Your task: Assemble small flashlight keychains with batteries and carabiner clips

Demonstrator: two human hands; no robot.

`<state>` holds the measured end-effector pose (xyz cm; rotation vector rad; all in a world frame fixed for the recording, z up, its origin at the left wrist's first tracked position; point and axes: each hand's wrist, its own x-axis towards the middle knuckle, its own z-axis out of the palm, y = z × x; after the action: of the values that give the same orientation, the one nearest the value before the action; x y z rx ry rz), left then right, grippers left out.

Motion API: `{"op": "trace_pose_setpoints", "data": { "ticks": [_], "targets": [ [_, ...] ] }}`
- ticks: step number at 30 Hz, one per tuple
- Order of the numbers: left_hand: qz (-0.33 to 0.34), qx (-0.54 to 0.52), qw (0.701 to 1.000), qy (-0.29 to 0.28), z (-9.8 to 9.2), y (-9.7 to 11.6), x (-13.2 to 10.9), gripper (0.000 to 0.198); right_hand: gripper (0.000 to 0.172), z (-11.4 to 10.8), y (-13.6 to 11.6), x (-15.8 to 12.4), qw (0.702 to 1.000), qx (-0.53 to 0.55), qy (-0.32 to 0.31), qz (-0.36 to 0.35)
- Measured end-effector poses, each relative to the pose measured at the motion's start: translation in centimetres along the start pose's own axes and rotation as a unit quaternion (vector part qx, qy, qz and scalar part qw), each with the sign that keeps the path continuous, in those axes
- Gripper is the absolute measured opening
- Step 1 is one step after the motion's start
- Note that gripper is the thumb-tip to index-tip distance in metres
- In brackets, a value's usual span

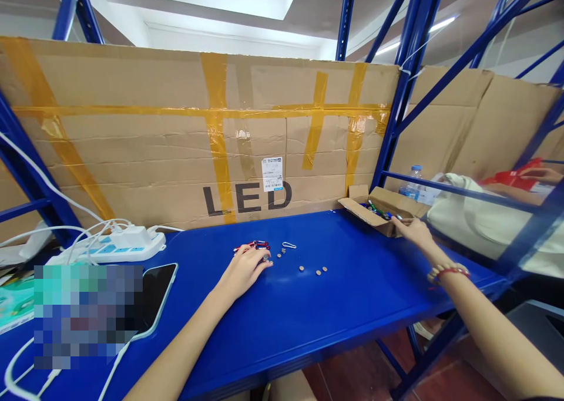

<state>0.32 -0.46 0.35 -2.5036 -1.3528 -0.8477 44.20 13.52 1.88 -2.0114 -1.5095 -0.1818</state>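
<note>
My left hand rests on the blue table, its fingers curled down beside several slim red metal pieces. Something small and silvery shows at its fingertips, too small to name. Several small round button cells lie scattered to its right, with a silver carabiner clip behind them. At the right, my right hand reaches to the near corner of an open cardboard box, fingers pinched over the edge around a small light-coloured end. Green, blue and dark small pieces fill the box.
A phone and a white power strip with cables occupy the left side. A large cardboard panel closes the back. Blue rack posts stand right; beyond them are a water bottle and another person's hand near red material.
</note>
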Motion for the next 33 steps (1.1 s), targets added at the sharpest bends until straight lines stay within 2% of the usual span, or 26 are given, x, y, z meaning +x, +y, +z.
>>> {"op": "trace_pose_setpoints", "data": {
  "ticks": [3,5,7,8,9,11,12,13,15,18,24,29,33],
  "targets": [
    [-0.002,0.003,1.0,-0.001,-0.1,-0.1,0.0,0.018,0.043,-1.2,-0.8,-0.7,0.999,-0.01,-0.036,0.009],
    [-0.005,0.004,1.0,0.0,0.0,0.0,0.0,0.018,0.05,-2.1,-2.4,-2.2,0.999,-0.023,-0.015,-0.016],
    [-0.01,0.002,1.0,-0.001,0.1,0.1,0.0,0.019,0.046,-2.8,-4.8,-4.5,0.991,-0.002,-0.023,-0.133],
    [-0.012,0.0,1.0,-0.003,0.1,0.2,0.0,0.02,0.039,-3.0,-6.3,-5.9,0.977,0.034,-0.066,-0.198],
    [-0.013,-0.003,1.0,-0.007,0.1,0.2,0.0,0.02,0.034,-3.1,-7.9,-7.3,0.951,0.076,-0.126,-0.273],
    [-0.016,-0.007,1.0,-0.015,0.0,0.4,0.1,0.021,0.032,-2.9,-10.8,-10.1,0.865,0.132,-0.25,-0.415],
    [-0.018,-0.006,1.0,-0.019,-0.1,0.4,0.1,0.021,0.033,-2.7,-12.1,-11.4,0.834,0.135,-0.288,-0.45],
    [-0.022,-0.004,1.0,-0.02,-0.2,0.4,0.1,0.021,0.033,-2.3,-13.2,-12.4,0.82,0.124,-0.301,-0.471],
    [-0.032,0.004,0.999,-0.013,-0.3,0.4,0.1,0.02,0.03,-1.5,-14.9,-14.0,0.819,0.094,-0.3,-0.48],
    [-0.045,0.012,0.999,0.001,-0.1,0.2,0.1,0.013,0.022,-0.4,-16.2,-15.0,0.842,0.063,-0.281,-0.456],
    [-0.104,-0.009,0.994,0.044,0.6,-0.3,0.1,0.013,0.014,2.0,-18.2,-14.6,0.861,0.03,-0.261,-0.435],
    [-0.123,-0.048,0.988,0.082,1.0,-1.4,0.1,0.011,0.016,3.8,-22.0,-14.7,0.867,0.02,-0.284,-0.409],
    [-0.173,-0.062,0.974,0.129,1.0,-2.3,-0.1,0.011,0.02,4.1,-25.0,-14.2,0.874,0.006,-0.285,-0.395]
  ]
}}
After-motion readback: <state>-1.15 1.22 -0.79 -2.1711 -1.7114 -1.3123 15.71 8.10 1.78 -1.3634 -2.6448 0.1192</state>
